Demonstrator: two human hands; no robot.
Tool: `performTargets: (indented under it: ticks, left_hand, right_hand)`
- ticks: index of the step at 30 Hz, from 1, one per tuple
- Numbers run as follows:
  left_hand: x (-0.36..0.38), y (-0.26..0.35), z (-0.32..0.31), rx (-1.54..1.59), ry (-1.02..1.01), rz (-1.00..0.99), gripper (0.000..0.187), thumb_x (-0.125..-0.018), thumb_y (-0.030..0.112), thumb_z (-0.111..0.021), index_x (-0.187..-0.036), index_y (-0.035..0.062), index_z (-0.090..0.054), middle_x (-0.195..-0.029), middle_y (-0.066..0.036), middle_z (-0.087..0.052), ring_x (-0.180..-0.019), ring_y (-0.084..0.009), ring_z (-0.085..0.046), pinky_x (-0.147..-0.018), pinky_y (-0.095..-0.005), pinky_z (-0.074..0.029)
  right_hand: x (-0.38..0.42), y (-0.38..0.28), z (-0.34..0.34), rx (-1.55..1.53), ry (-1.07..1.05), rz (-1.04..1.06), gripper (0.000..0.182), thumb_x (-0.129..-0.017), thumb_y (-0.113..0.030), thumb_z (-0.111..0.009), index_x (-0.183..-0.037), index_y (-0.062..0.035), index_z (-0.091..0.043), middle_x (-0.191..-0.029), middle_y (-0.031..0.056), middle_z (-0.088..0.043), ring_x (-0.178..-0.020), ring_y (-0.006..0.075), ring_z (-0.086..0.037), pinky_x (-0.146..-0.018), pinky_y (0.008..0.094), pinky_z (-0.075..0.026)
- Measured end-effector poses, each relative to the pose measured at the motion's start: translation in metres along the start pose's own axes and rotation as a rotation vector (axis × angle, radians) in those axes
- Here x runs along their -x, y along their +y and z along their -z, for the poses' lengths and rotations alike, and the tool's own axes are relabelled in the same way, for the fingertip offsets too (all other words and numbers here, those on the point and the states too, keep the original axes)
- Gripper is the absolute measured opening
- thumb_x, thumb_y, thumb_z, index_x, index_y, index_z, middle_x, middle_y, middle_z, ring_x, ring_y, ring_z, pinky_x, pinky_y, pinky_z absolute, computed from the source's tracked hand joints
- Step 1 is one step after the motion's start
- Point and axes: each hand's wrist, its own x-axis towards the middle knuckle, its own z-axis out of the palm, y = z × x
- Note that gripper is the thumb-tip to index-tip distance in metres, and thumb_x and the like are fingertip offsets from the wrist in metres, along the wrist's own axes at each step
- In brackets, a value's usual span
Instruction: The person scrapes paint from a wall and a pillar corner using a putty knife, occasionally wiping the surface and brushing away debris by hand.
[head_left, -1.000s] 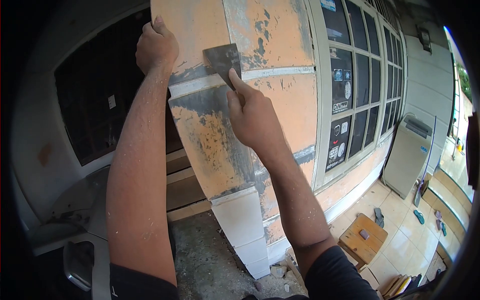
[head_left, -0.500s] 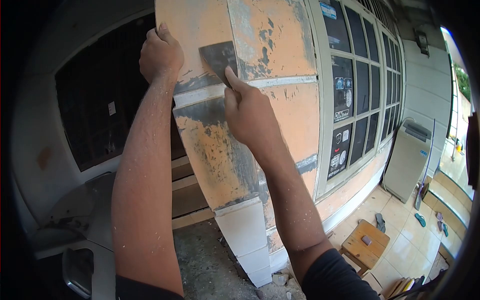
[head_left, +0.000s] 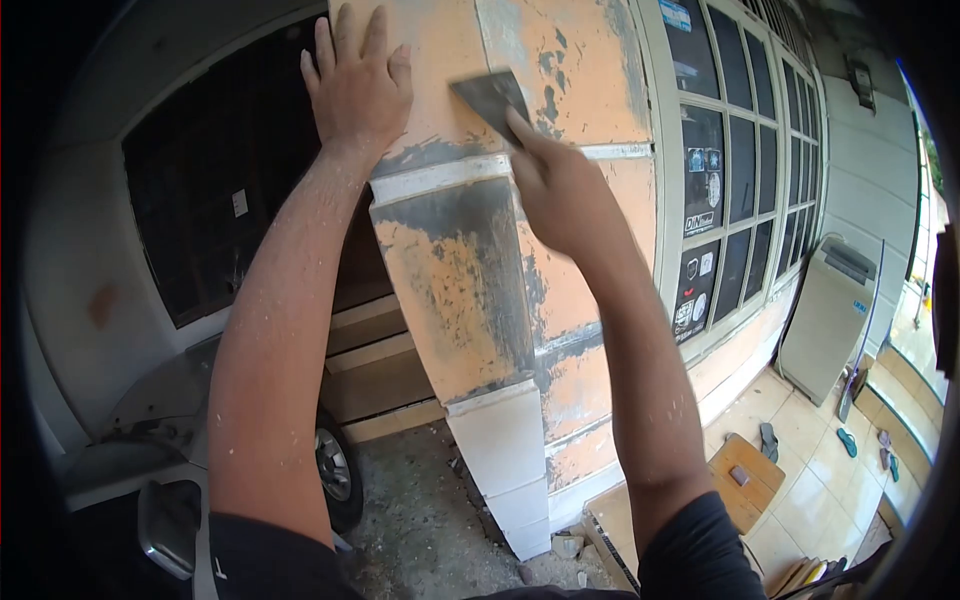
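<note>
My right hand [head_left: 565, 190] is wrapped round a paint scraper [head_left: 492, 100], its wide dark blade angled up and left against the pillar's peach face. The blade is a little blurred. My left hand [head_left: 362, 95] lies spread on the upper left part of the pillar [head_left: 440, 300], fingers pointing up. Orange paint on the pillar is patchy, with grey showing through, and a white ledge [head_left: 440, 178] crosses it below both hands. Its foot is white.
To the right is a barred window [head_left: 715, 170] with stickers. Beyond it stand a washing machine [head_left: 828, 310] and, lower, a wooden stool [head_left: 745, 490] with a small block on it. Sandals lie on the tiles. A car [head_left: 170, 430] is parked at lower left; rubble [head_left: 568, 545] lies by the pillar's foot.
My left hand has gone from curled at the pillar's edge to spread on its face. My right hand and the scraper have shifted right and slightly up; the whole view has shifted a little.
</note>
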Motion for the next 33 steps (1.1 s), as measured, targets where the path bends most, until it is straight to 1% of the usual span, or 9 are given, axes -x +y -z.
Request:
performTargets:
  ticks: [7, 10, 13, 14, 16, 18, 25, 29, 33]
  left_hand:
    - [0.004, 0.039, 0.004, 0.075, -0.071, 0.104, 0.068, -0.110, 0.045, -0.045, -0.162, 0.0026, -0.036, -0.171, -0.024, -0.027, -0.160, -0.0387, -0.020, -0.129, -0.0572, -0.015]
    - [0.027, 0.099, 0.029, 0.756, -0.047, 0.224, 0.069, -0.112, 0.047, -0.042, -0.162, -0.0014, -0.035, -0.167, -0.026, -0.036, -0.158, -0.0391, -0.027, -0.130, -0.0515, -0.016]
    - [0.077, 0.176, 0.127, 2.062, 0.075, 0.606, 0.087, -0.113, 0.059, -0.028, -0.162, -0.0121, -0.018, -0.171, -0.030, -0.020, -0.159, -0.0381, -0.025, -0.131, -0.0432, -0.016]
    - [0.119, 0.181, 0.104, 2.448, 0.099, 0.368, 0.087, -0.112, 0.060, -0.030, -0.163, -0.0107, -0.020, -0.172, -0.027, -0.021, -0.160, -0.0355, -0.022, -0.133, -0.0443, -0.012]
    - [0.177, 0.244, 0.148, 2.239, -0.293, 0.704, 0.106, -0.103, 0.079, -0.017, -0.164, -0.0084, -0.018, -0.169, -0.022, -0.030, -0.156, -0.0377, -0.030, -0.131, -0.0502, -0.017]
    - [0.249, 0.300, 0.174, 2.332, -0.493, 0.745, 0.107, -0.102, 0.080, -0.013, -0.165, -0.0062, -0.013, -0.171, -0.022, -0.025, -0.158, -0.0379, -0.026, -0.132, -0.0498, -0.015]
    - [0.395, 0.442, 0.302, 2.600, -1.064, 0.643, 0.112, -0.097, 0.086, -0.013, -0.168, -0.0013, -0.005, -0.174, -0.025, -0.013, -0.162, -0.0367, -0.014, -0.132, -0.0511, -0.011]
    - [0.411, 0.481, 0.330, 2.645, -1.143, 0.592, 0.121, -0.093, 0.091, -0.026, -0.168, -0.0013, -0.003, -0.174, -0.028, -0.013, -0.162, -0.0380, -0.013, -0.131, -0.0532, -0.012]
    - [0.411, 0.514, 0.331, 2.540, -1.244, 0.552, 0.125, -0.086, 0.097, -0.011, -0.169, 0.0043, -0.009, -0.174, -0.022, -0.018, -0.162, -0.0342, -0.017, -0.132, -0.0537, -0.009]
  right_hand:
    - [0.117, 0.087, -0.012, -0.147, -0.029, -0.356, 0.049, -0.103, -0.021, -0.066, -0.145, 0.0027, -0.058, -0.083, 0.0125, -0.065, -0.083, 0.0163, -0.073, -0.074, 0.0345, -0.058]
    - [0.099, 0.084, -0.019, -0.647, 0.171, -0.166, 0.031, -0.103, -0.022, -0.067, -0.122, 0.0035, -0.065, -0.082, 0.0079, -0.066, -0.074, 0.0140, -0.068, -0.066, 0.0332, -0.055]
    - [0.104, 0.089, 0.004, -0.306, 0.145, -0.025, 0.037, -0.102, -0.032, -0.067, -0.107, 0.0043, -0.064, -0.090, 0.0167, -0.072, -0.079, 0.0248, -0.069, -0.076, 0.0392, -0.054]
    - [0.118, 0.096, -0.002, -0.356, 0.297, 0.044, 0.035, -0.102, -0.031, -0.067, -0.104, 0.0038, -0.062, -0.086, 0.0168, -0.071, -0.078, 0.0261, -0.068, -0.074, 0.0418, -0.053]
    - [0.164, 0.129, 0.011, -0.233, 0.278, -0.067, 0.035, -0.102, -0.030, -0.066, -0.106, 0.0034, -0.060, -0.085, 0.0174, -0.070, -0.079, 0.0270, -0.068, -0.075, 0.0431, -0.052]
    - [0.230, 0.165, 0.029, -0.162, 0.264, -0.320, 0.035, -0.106, -0.029, -0.066, -0.119, 0.0028, -0.061, -0.092, 0.0043, -0.064, -0.075, 0.0088, -0.053, -0.069, 0.0299, -0.047]
    - [0.460, 0.262, 0.095, 0.133, 0.566, -0.826, 0.032, -0.104, -0.025, -0.064, -0.123, 0.0014, -0.060, -0.079, 0.0078, -0.066, -0.072, 0.0135, -0.062, -0.069, 0.0339, -0.053]
    - [0.546, 0.309, 0.157, 0.117, 0.523, -1.583, 0.034, -0.102, -0.032, -0.064, -0.111, 0.0014, -0.067, -0.079, 0.0097, -0.071, -0.075, 0.0231, -0.073, -0.073, 0.0403, -0.059]
    - [0.692, 0.417, 0.194, 0.555, 0.477, -1.531, 0.036, -0.101, -0.039, -0.068, -0.115, -0.0057, -0.070, -0.081, 0.0089, -0.074, -0.063, 0.0245, -0.072, -0.057, 0.0364, -0.056]
